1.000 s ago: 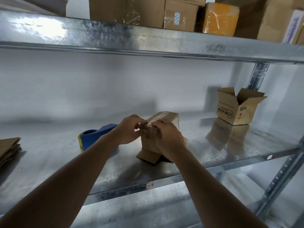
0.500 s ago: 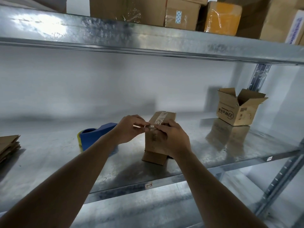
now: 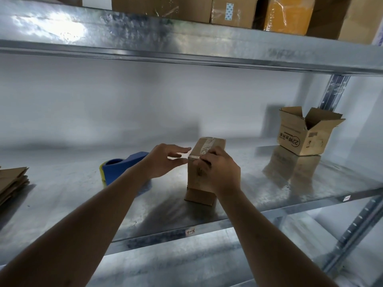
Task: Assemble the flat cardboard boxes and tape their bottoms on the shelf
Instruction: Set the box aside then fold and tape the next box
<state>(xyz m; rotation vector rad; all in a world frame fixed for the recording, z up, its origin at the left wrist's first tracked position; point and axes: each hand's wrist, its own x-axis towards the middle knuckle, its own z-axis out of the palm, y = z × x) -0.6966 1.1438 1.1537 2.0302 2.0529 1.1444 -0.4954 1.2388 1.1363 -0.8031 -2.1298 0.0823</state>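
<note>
The right hand (image 3: 219, 172) has its fingers curled over the near top edge of the small cardboard box (image 3: 202, 162), pressing on the clear tape (image 3: 205, 149) that runs across the box's upturned face and down its near side; just left of those fingers the left hand (image 3: 163, 160) is loose and spread, fingertips a hair off the box's top left corner, whether touching I cannot tell, holding nothing; the box stands upright under the right hand on the galvanised metal shelf (image 3: 259, 189), its lower flaps splayed against the metal; behind the left wrist lies a blue tape dispenser (image 3: 122, 168) with a yellow edge; far out to the left of the hands a stack of flat cardboard (image 3: 12, 181) rests at the shelf's end; well to the right of the fingers an open box (image 3: 306, 131) with printed lettering sits near the steel upright (image 3: 333, 90); a plain white wall (image 3: 124, 104) backs the shelf; above the hands an upper shelf (image 3: 186, 42) carries taped parcels (image 3: 234, 11).
</note>
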